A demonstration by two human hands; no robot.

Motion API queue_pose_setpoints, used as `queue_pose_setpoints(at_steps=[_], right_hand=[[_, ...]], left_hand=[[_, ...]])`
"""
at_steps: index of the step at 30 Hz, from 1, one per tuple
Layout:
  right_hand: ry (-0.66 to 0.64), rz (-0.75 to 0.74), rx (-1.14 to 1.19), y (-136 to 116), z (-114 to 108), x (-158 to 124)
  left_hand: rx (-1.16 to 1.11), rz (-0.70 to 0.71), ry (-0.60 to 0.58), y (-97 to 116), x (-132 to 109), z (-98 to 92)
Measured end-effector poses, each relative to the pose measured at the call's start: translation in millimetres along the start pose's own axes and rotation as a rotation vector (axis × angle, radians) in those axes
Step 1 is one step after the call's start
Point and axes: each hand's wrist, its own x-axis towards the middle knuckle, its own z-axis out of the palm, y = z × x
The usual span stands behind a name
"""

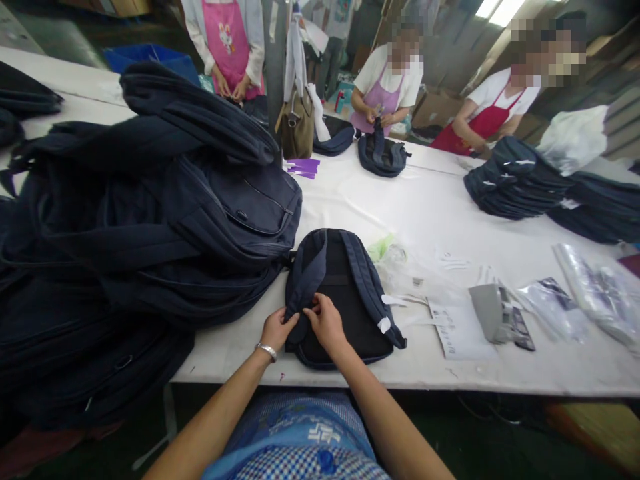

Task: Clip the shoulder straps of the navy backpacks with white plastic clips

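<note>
A dark navy backpack [345, 293] lies back-side up on the white table [450, 213], straps facing me. My left hand [277, 328], with a silver bracelet on the wrist, pinches the lower end of the left shoulder strap [306, 283]. My right hand [325, 319] grips the same strap end right beside it, fingers closed. A white tag [384, 325] hangs at the right strap.
A tall heap of navy backpacks [150, 220] fills the left. Papers, plastic bags [595, 293] and a grey card [493, 310] lie at right. More backpack stacks [515, 180] sit far right. Three people in aprons work across the table; an olive bag [296, 127] hangs there.
</note>
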Motion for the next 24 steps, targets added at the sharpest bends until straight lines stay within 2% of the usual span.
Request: queue_pose_setpoints(at_steps=[2,4,6,10,12,16,20,24], right_hand=[[-0.02,0.051,0.049,7.7,3.4,-14.9],[-0.125,0.136,0.131,15.6,10.3,-26.3],[-0.162,0.169,0.19,20.3,17.8,-33.3],[0.004,0.149,0.26,18.1,27.3,-46.1],[0.065,0.171,0.297,15.9,29.3,-56.2],[0.058,0.196,0.359,15.8,28.9,-73.7],[0.073,0.158,0.173,13.2,20.2,-75.5],[-0.044,0.145,0.117,10.7,12.4,-77.8]], left_hand=[[0.026,0.03,0.011,3.6,0.0,-1.3],[0.012,0.045,-0.01,6.0,1.4,-1.9],[-0.085,0.003,0.001,5.0,3.1,-0.3],[-0.471,-0.308,0.174,-7.0,-0.5,10.3],[-0.579,-0.383,0.226,-14.4,-6.7,16.0],[-0.611,-0.324,0.202,-21.5,-18.7,20.1],[-0.56,-0.265,0.132,-17.3,-21.1,16.5],[-0.557,-0.294,0.094,-9.9,-20.9,13.7]])
